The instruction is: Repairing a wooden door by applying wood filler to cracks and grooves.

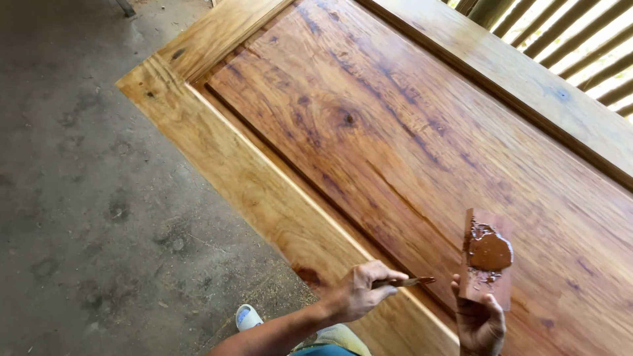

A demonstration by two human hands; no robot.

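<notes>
A small wooden board (486, 260) bearing a lump of brown putty (490, 252) is held upright by the right hand (480, 322), its fingers clamped on the board's lower end, above the near part of the door (369, 132). A thin knife (410, 282) is pinched between thumb and fingers of the left hand (361, 290), its tip directed toward the board, over the door's near rail. The door, glossy and reddish with a dark knot (347, 119) in its panel, is laid flat. A grey concrete floor (86, 198) is seen at left, slats (580, 46) at upper right.
</notes>
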